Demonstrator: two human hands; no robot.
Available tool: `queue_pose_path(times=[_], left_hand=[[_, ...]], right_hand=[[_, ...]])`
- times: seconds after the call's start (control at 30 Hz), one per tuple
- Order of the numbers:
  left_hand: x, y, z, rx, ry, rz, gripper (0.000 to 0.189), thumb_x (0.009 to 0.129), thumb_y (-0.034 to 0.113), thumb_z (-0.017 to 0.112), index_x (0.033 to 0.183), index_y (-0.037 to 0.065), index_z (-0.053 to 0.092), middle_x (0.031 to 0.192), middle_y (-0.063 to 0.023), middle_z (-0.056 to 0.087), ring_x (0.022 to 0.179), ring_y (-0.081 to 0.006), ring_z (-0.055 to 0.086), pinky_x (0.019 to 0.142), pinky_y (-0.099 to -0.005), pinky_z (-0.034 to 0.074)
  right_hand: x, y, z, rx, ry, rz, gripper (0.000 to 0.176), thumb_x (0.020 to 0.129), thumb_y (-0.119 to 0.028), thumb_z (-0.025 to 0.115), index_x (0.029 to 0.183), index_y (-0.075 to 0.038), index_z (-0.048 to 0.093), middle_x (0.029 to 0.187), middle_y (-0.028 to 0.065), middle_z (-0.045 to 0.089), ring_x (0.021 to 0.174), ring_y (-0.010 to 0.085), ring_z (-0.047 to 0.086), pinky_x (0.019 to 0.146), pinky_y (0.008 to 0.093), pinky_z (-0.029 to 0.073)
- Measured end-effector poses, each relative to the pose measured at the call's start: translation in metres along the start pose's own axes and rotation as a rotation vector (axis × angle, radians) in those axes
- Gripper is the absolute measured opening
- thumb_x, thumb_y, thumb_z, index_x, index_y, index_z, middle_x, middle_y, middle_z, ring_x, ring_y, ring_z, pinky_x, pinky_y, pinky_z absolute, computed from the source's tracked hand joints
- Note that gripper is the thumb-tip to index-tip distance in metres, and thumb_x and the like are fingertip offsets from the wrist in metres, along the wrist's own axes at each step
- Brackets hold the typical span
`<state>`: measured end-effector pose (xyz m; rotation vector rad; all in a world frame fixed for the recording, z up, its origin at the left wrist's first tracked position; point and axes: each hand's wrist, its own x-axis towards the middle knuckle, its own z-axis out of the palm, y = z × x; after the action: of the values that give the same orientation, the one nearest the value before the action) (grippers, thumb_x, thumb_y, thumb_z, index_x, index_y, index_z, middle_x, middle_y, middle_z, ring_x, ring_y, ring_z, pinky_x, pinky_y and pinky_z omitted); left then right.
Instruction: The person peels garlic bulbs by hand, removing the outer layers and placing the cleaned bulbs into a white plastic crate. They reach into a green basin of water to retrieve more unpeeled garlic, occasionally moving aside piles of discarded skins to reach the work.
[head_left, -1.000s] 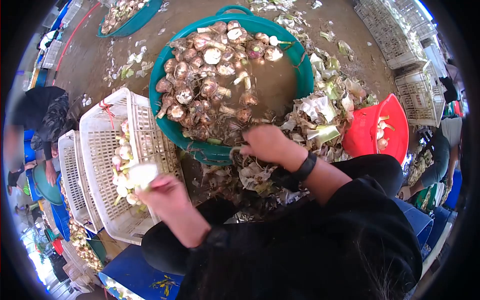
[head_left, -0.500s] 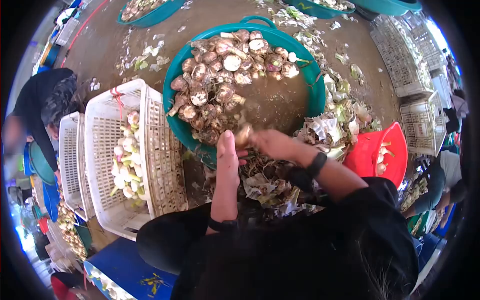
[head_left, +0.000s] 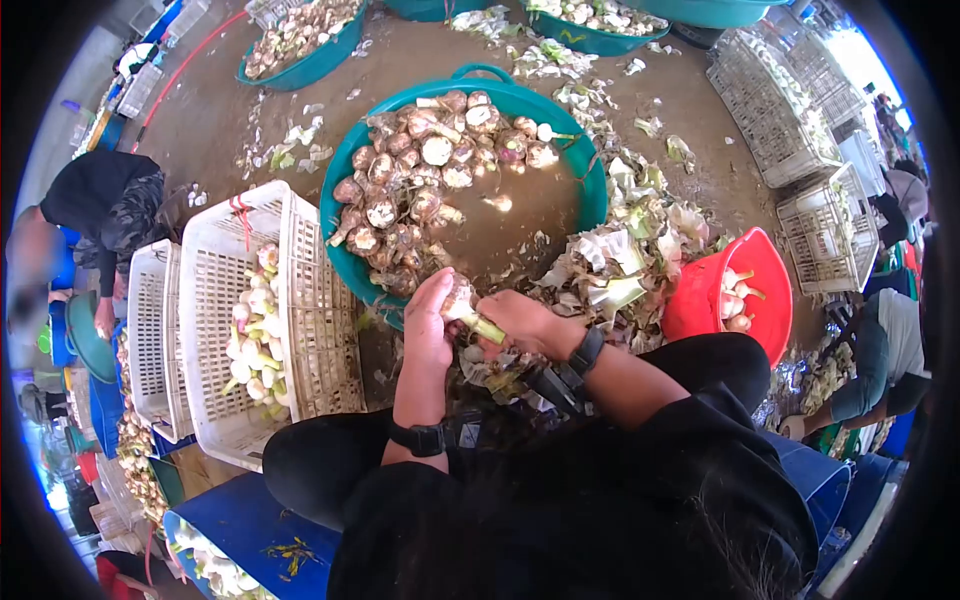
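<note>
A garlic bulb with a green stem is held between my two hands, its stem slanting down to the right. My left hand is closed around the bulb's left side, thumb pointing up. From the right, my right hand grips at the bulb and stem, its fingertips partly hidden. Just beyond my hands stands a green basin holding many dirt-covered garlic bulbs, heaped on its left and far side. A small pale piece lies on the basin's muddy bottom.
Left of me, a white crate holds cleaned garlic. At right, a red bucket contains several bulbs. Peeled skins lie heaped between basin and bucket. A co-worker bends at far left; stacked crates stand at far right.
My hands were apart, the right one blurred beside a brownish bulb. Now both close on a garlic bulb with its green stem showing. A pale piece has appeared on the basin's bottom.
</note>
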<state>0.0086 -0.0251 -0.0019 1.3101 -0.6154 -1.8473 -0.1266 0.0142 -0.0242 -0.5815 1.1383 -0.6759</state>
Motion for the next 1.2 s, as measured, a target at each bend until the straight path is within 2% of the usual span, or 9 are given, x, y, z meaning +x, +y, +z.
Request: queue_pose_path(times=[0.13,0.2,0.37,0.63,0.77,0.97,1.03,1.07,1.2], left_hand=[[-0.011,0.007,0.000,0.081,0.032,0.045,0.024,0.081,0.020,0.059,0.102,0.008,0.060,0.077,0.0010,0.061,0.058,-0.0056,0.054,0.041,-0.0187,0.035],[-0.014,0.004,-0.002,0.135,-0.013,0.045,0.024,0.081,0.019,0.059,0.102,0.007,0.060,0.077,0.0012,0.061,0.060,-0.0050,0.055,0.041,-0.0180,0.035],[-0.031,0.005,0.005,0.136,-0.131,0.045,0.025,0.082,0.019,0.054,0.105,0.008,0.058,0.081,0.0000,0.061,0.061,-0.0059,0.055,0.045,-0.0190,0.037],[-0.055,0.021,0.018,0.253,-0.284,0.122,0.032,0.080,0.016,0.048,0.110,0.007,0.055,0.089,-0.0005,0.060,0.074,-0.0107,0.059,0.055,-0.0223,0.045],[-0.049,0.019,0.009,0.201,-0.399,0.107,0.035,0.080,0.017,0.048,0.111,0.004,0.055,0.094,-0.0054,0.061,0.088,-0.0146,0.058,0.074,-0.0271,0.047],[-0.043,0.058,0.014,1.018,-0.324,-0.165,0.054,0.083,0.044,0.053,0.121,0.006,0.049,0.105,-0.0050,0.058,0.092,-0.0144,0.054,0.079,-0.0251,0.043],[-0.041,0.051,-0.001,0.909,-0.440,0.159,0.052,0.075,0.023,0.065,0.122,0.007,0.048,0.107,-0.0074,0.055,0.094,-0.0177,0.054,0.081,-0.0280,0.044],[-0.043,0.044,-0.008,0.886,-0.522,0.418,0.054,0.072,0.015,0.068,0.121,0.006,0.049,0.110,-0.0107,0.054,0.094,-0.0201,0.055,0.081,-0.0301,0.044],[-0.034,0.052,-0.027,1.476,-0.423,1.090,0.050,0.068,-0.001,0.062,0.116,0.005,0.052,0.121,-0.0172,0.045,0.114,-0.0342,0.041,0.096,-0.0384,0.036]], right_hand=[[-0.022,-0.007,0.009,-0.218,0.046,-0.296,0.030,0.087,-0.021,0.042,0.083,0.004,0.059,0.062,0.0105,0.059,0.057,0.0181,0.060,0.052,0.0330,0.050],[-0.031,-0.005,0.014,-1.217,0.291,-0.680,0.026,0.084,-0.019,0.045,0.081,0.002,0.060,0.062,0.0129,0.058,0.055,0.0182,0.059,0.053,0.0349,0.048],[-0.043,-0.004,0.002,-0.104,0.020,-0.152,0.023,0.083,-0.016,0.046,0.081,0.003,0.058,0.062,0.0148,0.057,0.055,0.0163,0.059,0.056,0.0307,0.049],[-0.081,-0.010,0.020,-1.094,0.433,-0.771,0.028,0.088,-0.019,0.042,0.076,0.002,0.055,0.060,0.0120,0.058,0.053,0.0183,0.059,0.053,0.0344,0.048],[-0.062,0.003,0.007,0.252,-0.070,-0.208,0.030,0.090,-0.025,0.044,0.089,0.002,0.056,0.070,0.0071,0.060,0.057,0.0200,0.059,0.054,0.0368,0.050],[-0.052,-0.004,0.019,-0.512,0.287,-0.579,0.025,0.087,-0.020,0.049,0.089,0.003,0.059,0.071,0.0047,0.061,0.059,0.0175,0.058,0.058,0.0349,0.047],[-0.028,-0.004,0.015,-0.699,0.394,-0.615,0.023,0.086,-0.019,0.052,0.087,0.003,0.060,0.068,0.0035,0.061,0.057,0.0165,0.057,0.053,0.0343,0.046],[-0.013,-0.001,0.010,0.037,0.222,-0.195,0.021,0.085,-0.018,0.052,0.086,0.001,0.060,0.071,0.0055,0.061,0.059,0.0171,0.059,0.050,0.0328,0.047],[-0.003,-0.031,0.014,0.483,-0.024,-0.049,0.024,0.088,-0.017,0.051,0.105,-0.001,0.052,0.096,0.0068,0.059,0.079,0.0161,0.060,0.060,0.0264,0.050]])
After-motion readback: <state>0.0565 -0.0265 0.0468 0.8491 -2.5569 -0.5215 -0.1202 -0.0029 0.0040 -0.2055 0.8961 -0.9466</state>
